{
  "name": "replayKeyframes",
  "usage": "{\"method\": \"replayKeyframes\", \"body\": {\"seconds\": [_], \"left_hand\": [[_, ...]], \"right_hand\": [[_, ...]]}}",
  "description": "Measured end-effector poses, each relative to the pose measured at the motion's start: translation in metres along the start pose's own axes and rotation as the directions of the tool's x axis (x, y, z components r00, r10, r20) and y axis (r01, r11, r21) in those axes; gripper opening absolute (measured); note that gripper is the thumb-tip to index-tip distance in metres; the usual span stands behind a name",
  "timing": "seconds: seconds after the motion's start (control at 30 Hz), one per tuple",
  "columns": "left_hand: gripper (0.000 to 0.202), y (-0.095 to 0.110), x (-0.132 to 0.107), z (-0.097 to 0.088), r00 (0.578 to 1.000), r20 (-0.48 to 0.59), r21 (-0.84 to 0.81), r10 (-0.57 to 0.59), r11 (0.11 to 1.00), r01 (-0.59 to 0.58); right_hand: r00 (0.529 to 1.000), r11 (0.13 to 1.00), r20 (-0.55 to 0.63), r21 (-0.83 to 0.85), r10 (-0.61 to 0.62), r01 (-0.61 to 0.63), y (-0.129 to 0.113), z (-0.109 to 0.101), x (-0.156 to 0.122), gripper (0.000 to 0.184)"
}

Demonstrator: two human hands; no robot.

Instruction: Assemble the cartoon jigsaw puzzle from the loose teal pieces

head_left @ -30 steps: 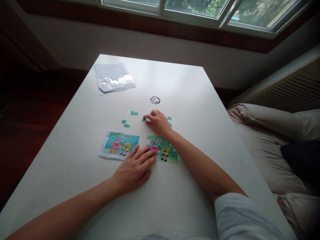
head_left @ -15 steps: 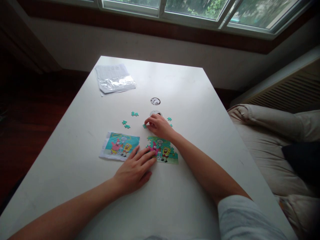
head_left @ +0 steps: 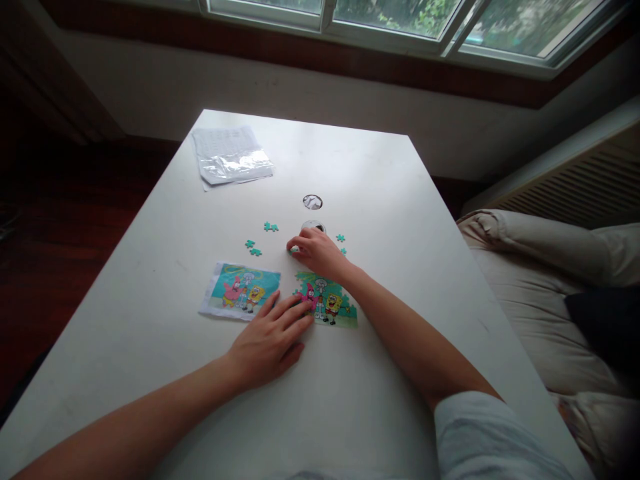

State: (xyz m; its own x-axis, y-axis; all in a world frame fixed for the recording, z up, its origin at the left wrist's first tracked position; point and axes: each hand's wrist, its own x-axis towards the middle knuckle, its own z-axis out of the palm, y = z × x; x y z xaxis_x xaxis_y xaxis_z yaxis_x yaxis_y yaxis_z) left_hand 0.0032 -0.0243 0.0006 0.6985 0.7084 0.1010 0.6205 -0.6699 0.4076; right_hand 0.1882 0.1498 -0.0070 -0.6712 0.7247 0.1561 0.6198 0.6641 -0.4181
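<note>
- Two hands: ur R hand (head_left: 317, 252) curled, fingertips on teal piece (head_left: 291, 251), slid nearer puzzle (head_left: 334, 305) vs 1 s ago; pinched or not, can't tell.
- L hand (head_left: 270, 340) flat, empty, touching puzzle edge.

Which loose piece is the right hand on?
The teal piece at the right hand's fingertips, just beyond the puzzle; the other loose pieces lie apart, untouched.

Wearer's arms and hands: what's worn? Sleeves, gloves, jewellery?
Both hands are bare: no gloves, rings or watch visible on the left hand or right hand. The left forearm is uncovered to the frame edge. The right arm has a pale blue-grey sleeve ending near the elbow.
</note>
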Motion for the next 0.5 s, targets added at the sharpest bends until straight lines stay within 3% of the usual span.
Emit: {"method": "replayKeyframes", "body": {"seconds": [0.5], "left_hand": [[0.043,0.001,0.001,0.000,0.999,-0.029,0.021,0.018,1.000,-0.017]], "right_hand": [[0.998,0.998,0.065,0.063,-0.003,-0.001,-0.016,-0.005,-0.002,0.015]]}}
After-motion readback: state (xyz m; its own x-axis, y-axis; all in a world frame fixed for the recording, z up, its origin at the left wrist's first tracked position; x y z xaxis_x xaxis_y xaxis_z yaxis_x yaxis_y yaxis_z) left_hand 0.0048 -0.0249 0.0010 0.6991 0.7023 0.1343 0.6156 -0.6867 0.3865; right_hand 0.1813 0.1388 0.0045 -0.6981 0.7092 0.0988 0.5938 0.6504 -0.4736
